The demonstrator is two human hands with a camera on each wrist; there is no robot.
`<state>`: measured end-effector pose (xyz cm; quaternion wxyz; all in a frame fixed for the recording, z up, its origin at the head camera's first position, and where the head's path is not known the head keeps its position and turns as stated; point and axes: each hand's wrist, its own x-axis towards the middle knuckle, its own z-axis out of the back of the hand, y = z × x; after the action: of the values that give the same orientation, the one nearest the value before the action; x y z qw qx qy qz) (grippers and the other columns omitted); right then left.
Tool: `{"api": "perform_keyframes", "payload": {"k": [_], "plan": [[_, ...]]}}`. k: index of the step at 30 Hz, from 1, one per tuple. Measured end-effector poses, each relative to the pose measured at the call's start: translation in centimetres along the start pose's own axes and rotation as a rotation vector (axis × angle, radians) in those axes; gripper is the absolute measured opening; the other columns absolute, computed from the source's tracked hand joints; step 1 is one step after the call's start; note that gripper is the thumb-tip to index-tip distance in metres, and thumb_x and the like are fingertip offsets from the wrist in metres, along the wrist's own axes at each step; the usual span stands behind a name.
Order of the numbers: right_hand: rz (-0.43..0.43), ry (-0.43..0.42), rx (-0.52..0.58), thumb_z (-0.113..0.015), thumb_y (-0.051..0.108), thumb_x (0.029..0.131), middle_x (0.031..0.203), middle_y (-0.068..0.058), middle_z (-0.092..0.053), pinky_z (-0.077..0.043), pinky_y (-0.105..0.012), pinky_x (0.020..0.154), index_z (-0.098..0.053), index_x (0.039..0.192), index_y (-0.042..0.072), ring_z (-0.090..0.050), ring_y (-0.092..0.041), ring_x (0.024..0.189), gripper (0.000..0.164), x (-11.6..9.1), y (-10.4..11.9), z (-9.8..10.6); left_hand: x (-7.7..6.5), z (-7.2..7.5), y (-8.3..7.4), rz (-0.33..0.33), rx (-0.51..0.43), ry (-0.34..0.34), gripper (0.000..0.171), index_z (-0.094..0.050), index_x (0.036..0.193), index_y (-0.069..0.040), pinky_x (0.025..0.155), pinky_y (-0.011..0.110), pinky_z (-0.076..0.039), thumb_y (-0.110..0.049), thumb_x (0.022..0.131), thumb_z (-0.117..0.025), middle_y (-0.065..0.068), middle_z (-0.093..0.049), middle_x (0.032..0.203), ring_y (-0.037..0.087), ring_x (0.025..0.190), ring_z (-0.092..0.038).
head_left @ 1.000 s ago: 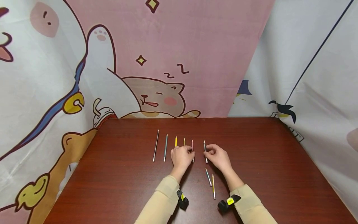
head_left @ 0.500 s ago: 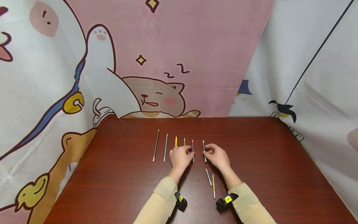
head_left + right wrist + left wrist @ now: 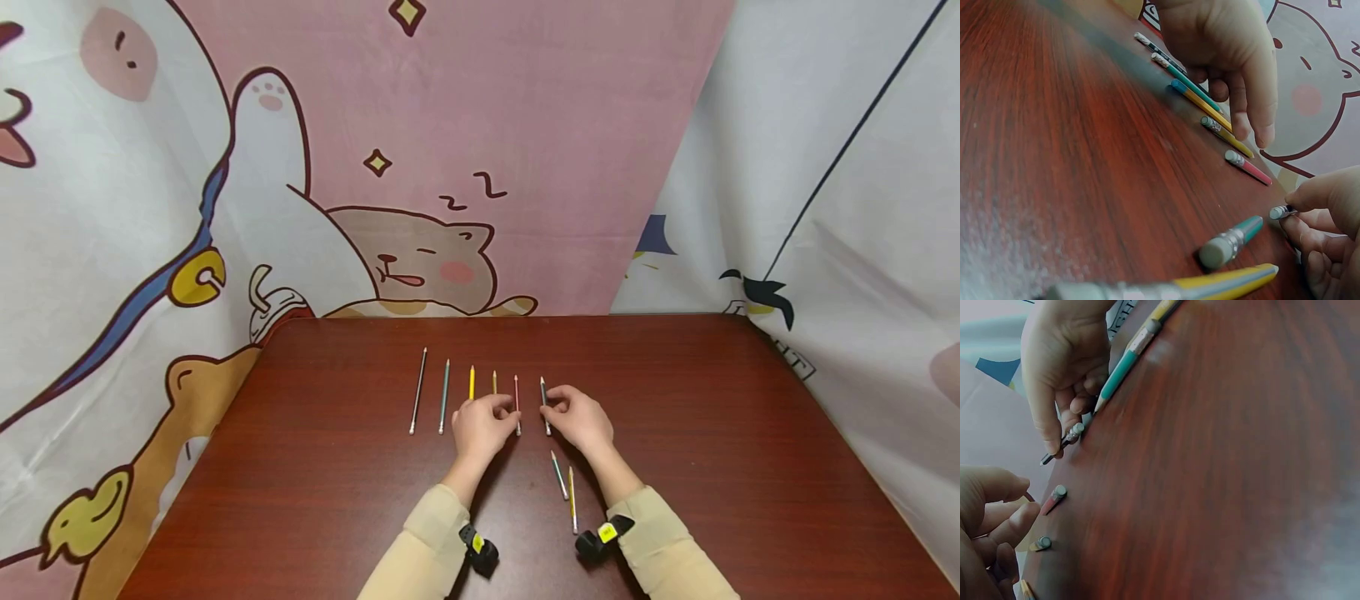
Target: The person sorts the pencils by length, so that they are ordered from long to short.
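Between thumb and fingers, my right hand (image 3: 583,419) pinches a dark pencil (image 3: 543,390) lying on the table, tip pointing away. To its left is a red pencil (image 3: 517,385), with my left hand (image 3: 480,429) hovering beside it. In the right wrist view the left fingers hang loosely over the row, seemingly apart from the red pencil (image 3: 1250,169). A yellow pencil (image 3: 472,381) and a gold-coloured pencil (image 3: 494,380) are partly hidden behind the left hand. Further left lie a teal pencil (image 3: 445,396) and a longer black pencil (image 3: 418,390), roughly parallel.
Nearer the person, below the right hand, lie a short green pencil (image 3: 559,475) and a yellow striped pencil (image 3: 573,500), slightly askew. The brown wooden table (image 3: 315,500) meets a pink cartoon cloth (image 3: 585,167) at the back, with white cloth on both sides.
My right hand has slid the dark pencil a little to the left, towards the red one. The left hand has drawn slightly left and nearer. The other pencils have stayed put.
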<state>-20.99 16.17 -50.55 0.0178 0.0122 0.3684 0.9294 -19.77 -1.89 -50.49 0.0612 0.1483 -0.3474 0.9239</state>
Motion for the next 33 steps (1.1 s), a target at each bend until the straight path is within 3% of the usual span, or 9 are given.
{"api": "perform_keyframes", "payload": {"k": [12, 24, 33], "plan": [[-0.007, -0.018, -0.091, -0.076, 0.033, 0.084, 0.078, 0.007, -0.068, -0.045, -0.036, 0.058, -0.072, 0.11, 0.016, -0.064, -0.014, 0.072, 0.032, 0.7, 0.0, -0.9, -1.4, 0.8, 0.1, -0.03, -0.025, 0.01, 0.021, -0.079, 0.098, -0.016, 0.076, 0.043, -0.041, -0.021, 0.078, -0.077, -0.015, -0.063, 0.065, 0.017, 0.079, -0.063], [0.009, -0.033, -0.091, -0.075, 0.034, 0.084, 0.079, 0.006, -0.068, -0.044, -0.036, 0.057, -0.072, 0.108, 0.017, -0.064, -0.015, 0.073, 0.03, 0.7, 0.0, -0.9, -2.9, 1.4, -0.5, -0.07, -0.068, 0.023, 0.022, -0.079, 0.099, -0.013, 0.072, 0.041, -0.04, -0.019, 0.078, -0.079, -0.015, -0.064, 0.065, 0.017, 0.077, -0.062], [0.008, -0.028, -0.088, -0.076, 0.033, 0.084, 0.078, 0.006, -0.068, -0.046, -0.036, 0.058, -0.073, 0.109, 0.016, -0.064, -0.014, 0.072, 0.03, 0.8, 0.0, -0.9, -3.4, 1.5, -0.7, -0.057, -0.081, 0.04, 0.024, -0.078, 0.101, -0.012, 0.073, 0.04, -0.04, -0.02, 0.078, -0.078, -0.015, -0.064, 0.066, 0.018, 0.079, -0.062]]}}
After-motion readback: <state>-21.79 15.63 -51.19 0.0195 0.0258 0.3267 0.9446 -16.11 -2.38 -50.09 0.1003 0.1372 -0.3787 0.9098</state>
